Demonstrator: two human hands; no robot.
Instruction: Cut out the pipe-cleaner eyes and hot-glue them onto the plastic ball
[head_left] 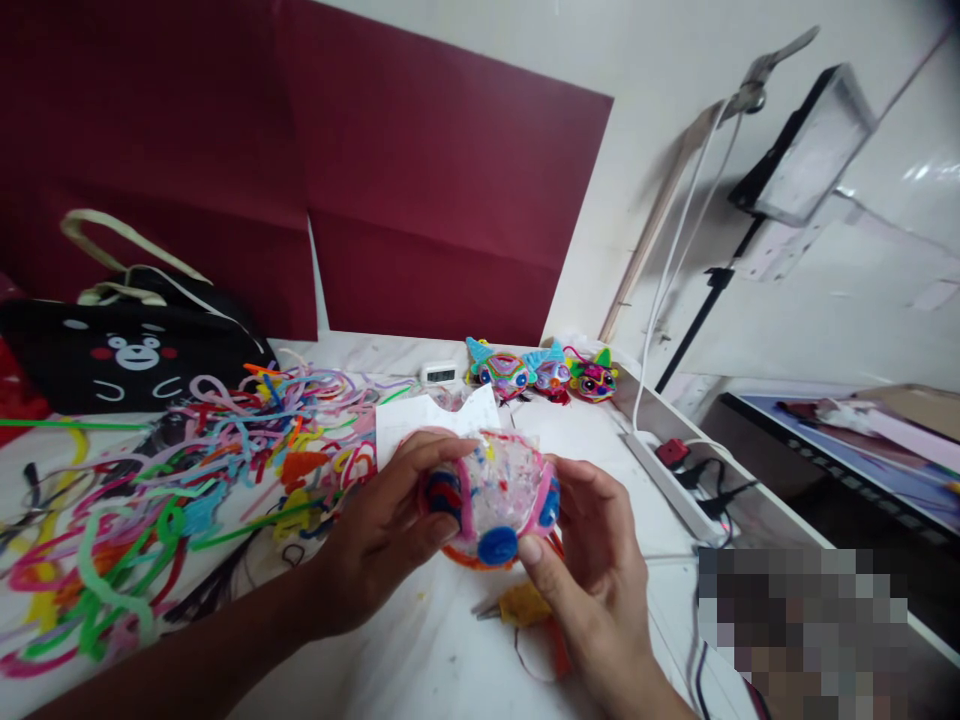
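Both hands are wrapped around a little craft ball in the lower middle of the frame, held up just above the white table. It looks like a clear, crinkly plastic shell with pink pipe-cleaner bands and blue fuzzy pompom bits on the front and sides. The left hand cups it from the left, fingers curled over the top edge and thumb pressed on the side. The right hand grips from the right, thumb on the blue pompom at the bottom, the other fingers closed round the back.

My guess is this thing weighs next to nothing and the shell dents easily, so a light pinch on the pink bands or the rim seems safer than squeezing the clear part. The fuzzy bits probably pull off if tugged.

Left side of the frame is a big tangle of loose pipe cleaners in every colour, with a black bear-face bag behind it. At the back in the middle sit three finished colourful critter figures and a small white clock. A power strip runs along the right edge of the table.
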